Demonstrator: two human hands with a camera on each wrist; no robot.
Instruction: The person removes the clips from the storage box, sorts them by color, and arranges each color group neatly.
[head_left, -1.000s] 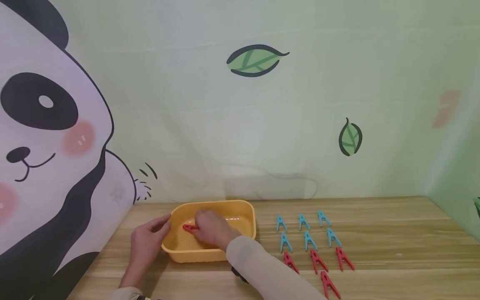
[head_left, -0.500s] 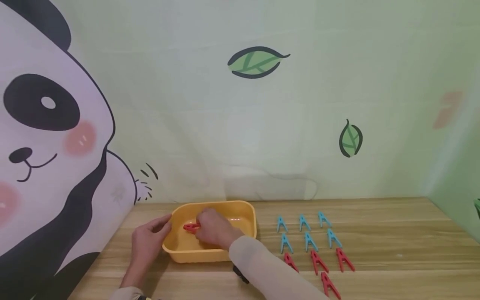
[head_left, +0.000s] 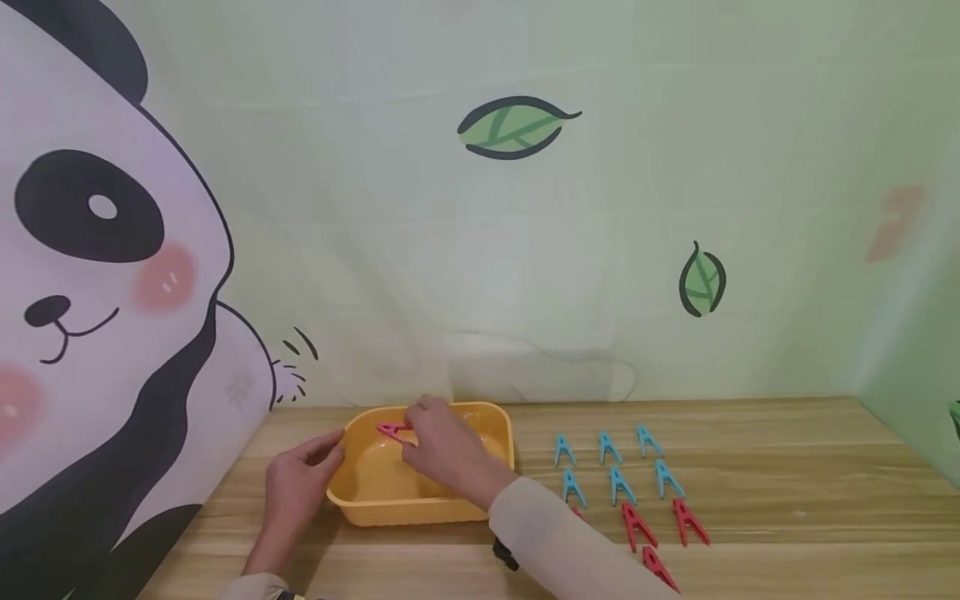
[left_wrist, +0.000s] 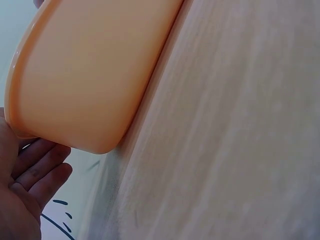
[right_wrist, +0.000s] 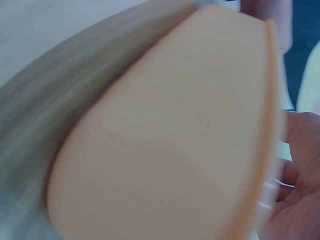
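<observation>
In the head view my right hand (head_left: 450,446) pinches a red clothespin (head_left: 392,431) over the yellow plastic basin (head_left: 397,512). The clip's open legs point toward the hand. At the basin's left end, my left hand (head_left: 300,479) holds the rim between thumb and fingers. From the left wrist, the fingers of the left hand (left_wrist: 37,175) lie against the basin's outer wall (left_wrist: 95,75). The right wrist view has the basin's side (right_wrist: 165,135) in front of the right hand (right_wrist: 300,175), and the clip is hidden there.
Right of the basin, blue clothespins (head_left: 618,485) stand in two rows on the wooden table (head_left: 795,475). Several red clothespins (head_left: 637,527) lie nearer the front, some partly covered by the right sleeve (head_left: 562,542). A cloth printed with a panda (head_left: 172,367) hangs behind.
The right hand has lifted the red clothespin from the basin's floor and moved up and slightly right. The left hand has stayed on the rim.
</observation>
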